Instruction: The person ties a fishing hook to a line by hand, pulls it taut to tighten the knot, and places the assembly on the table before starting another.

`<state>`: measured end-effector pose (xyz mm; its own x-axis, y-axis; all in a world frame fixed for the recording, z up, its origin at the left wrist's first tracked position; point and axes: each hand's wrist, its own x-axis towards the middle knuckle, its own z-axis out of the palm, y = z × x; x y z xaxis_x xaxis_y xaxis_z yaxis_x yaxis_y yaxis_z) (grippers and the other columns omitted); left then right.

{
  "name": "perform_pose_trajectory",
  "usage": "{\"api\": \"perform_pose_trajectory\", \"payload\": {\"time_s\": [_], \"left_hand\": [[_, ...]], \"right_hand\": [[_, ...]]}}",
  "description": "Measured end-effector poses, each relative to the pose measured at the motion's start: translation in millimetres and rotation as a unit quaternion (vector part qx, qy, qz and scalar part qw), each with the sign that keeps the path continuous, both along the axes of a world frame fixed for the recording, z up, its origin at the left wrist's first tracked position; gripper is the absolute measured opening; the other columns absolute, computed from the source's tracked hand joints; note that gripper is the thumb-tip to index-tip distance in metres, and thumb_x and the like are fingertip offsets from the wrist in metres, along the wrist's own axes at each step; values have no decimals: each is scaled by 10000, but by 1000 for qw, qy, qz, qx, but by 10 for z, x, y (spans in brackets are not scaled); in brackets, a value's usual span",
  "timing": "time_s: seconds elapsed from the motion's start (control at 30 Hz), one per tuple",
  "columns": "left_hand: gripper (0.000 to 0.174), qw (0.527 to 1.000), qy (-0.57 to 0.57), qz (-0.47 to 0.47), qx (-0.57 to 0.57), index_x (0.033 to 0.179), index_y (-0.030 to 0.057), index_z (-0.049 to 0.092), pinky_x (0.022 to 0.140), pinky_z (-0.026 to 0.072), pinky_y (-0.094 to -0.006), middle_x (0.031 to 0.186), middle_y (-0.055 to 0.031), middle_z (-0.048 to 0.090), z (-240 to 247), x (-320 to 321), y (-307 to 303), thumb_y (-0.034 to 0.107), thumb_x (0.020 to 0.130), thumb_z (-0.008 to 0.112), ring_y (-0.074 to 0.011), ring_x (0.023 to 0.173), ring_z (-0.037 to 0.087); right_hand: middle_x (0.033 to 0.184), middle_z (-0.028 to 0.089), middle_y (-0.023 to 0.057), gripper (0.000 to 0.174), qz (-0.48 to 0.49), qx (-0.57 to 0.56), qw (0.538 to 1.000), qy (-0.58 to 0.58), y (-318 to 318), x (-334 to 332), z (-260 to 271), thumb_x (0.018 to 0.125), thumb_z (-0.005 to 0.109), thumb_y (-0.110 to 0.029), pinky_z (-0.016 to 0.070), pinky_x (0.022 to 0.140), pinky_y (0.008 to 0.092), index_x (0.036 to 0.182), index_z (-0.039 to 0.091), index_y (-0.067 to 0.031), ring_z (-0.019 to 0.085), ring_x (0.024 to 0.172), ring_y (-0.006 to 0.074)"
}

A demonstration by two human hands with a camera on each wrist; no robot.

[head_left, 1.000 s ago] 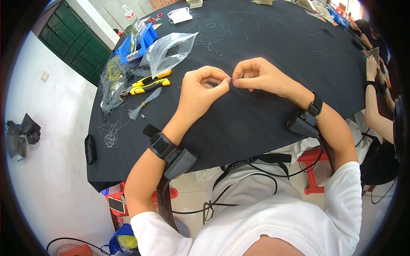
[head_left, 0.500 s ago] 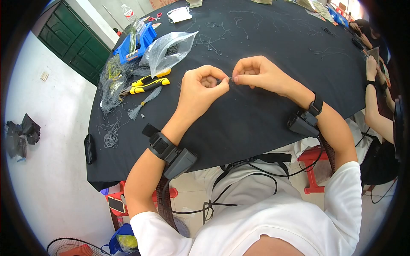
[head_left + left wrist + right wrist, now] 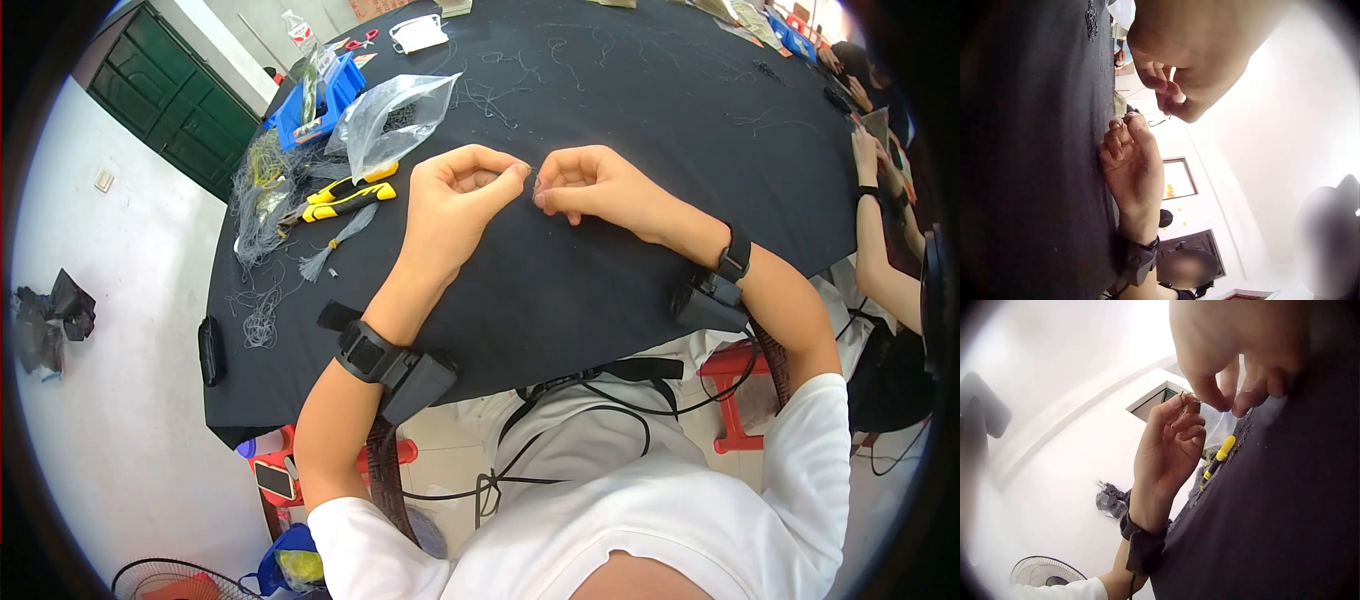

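Over the near part of the black-covered table my left hand [image 3: 450, 215] pinches a small dark fish hook [image 3: 1159, 123] between thumb and forefinger; its curved end sticks out in the left wrist view. A thin thread [image 3: 1134, 94] runs by the fingertips in that view. Facing it, my right hand [image 3: 610, 195] has thumb and forefinger curled together at the thread, its tips close to the left ones. What lies between the right fingertips is mostly hidden.
To the left lie yellow-black pliers [image 3: 350, 205], a tied grey thread bundle [image 3: 340, 242], tangled thread [image 3: 262, 205], a clear plastic bag [image 3: 400, 125] and a blue bin [image 3: 345, 85]. A white mask [image 3: 420, 35] and red scissors [image 3: 365, 42] lie farther back. Another person's arm [image 3: 890, 270] is at right.
The left hand has moved up and slightly left. The right fingertips have shifted a little left and down, so the two pairs of fingertips no longer line up level.
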<state>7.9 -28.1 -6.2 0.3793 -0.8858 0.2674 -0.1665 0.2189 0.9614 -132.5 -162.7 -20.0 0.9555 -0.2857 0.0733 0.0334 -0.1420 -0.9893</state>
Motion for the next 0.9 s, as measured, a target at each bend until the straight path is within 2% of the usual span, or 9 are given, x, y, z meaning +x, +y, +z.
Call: {"api": "perform_pose_trajectory", "payload": {"time_s": [0.03,0.23,0.33,0.53,0.73,0.9], "left_hand": [[134,1000,-5,-2,13,899,-19,653,728,440,-193,871,-63,659,4,2,8,90,821,646,-76,793,596],[133,999,-26,32,18,894,-14,655,732,445,-195,875,-58,659,16,30,17,95,819,649,-79,795,599],[104,998,-22,54,-28,844,-25,653,524,352,-138,679,-8,623,3,40,-7,66,794,658,-4,576,503],[84,998,-19,47,-40,828,-25,647,502,327,-133,648,23,591,-10,40,-21,52,794,656,9,565,478],[73,996,-52,49,-44,803,-17,642,479,282,-139,608,76,507,-1,35,-19,50,784,665,25,533,400],[69,994,-83,57,-40,780,-6,647,473,271,-142,600,84,486,-7,31,-27,56,761,673,25,529,376]], "right_hand": [[760,594,8,82,8,-1,1000,-5,20,-6,3,825,627,-121,408,573,194,836,600,-45,529,664,46],[745,593,-16,85,13,-11,999,-41,53,-34,26,819,644,-115,401,581,183,815,602,-41,526,655,32],[741,597,-20,89,-13,-44,996,-80,33,-49,45,814,645,-113,387,569,172,815,613,-30,512,640,17],[717,565,-39,88,-52,-78,988,-121,23,-70,86,825,649,-107,370,577,164,841,618,-26,486,638,6],[706,549,-44,83,-68,-99,984,-132,20,-79,90,826,648,-92,362,571,167,858,623,-19,466,633,2],[697,537,-52,74,-82,-130,977,-146,14,-76,89,826,645,-86,346,562,159,855,623,-21,453,623,-2]]}}
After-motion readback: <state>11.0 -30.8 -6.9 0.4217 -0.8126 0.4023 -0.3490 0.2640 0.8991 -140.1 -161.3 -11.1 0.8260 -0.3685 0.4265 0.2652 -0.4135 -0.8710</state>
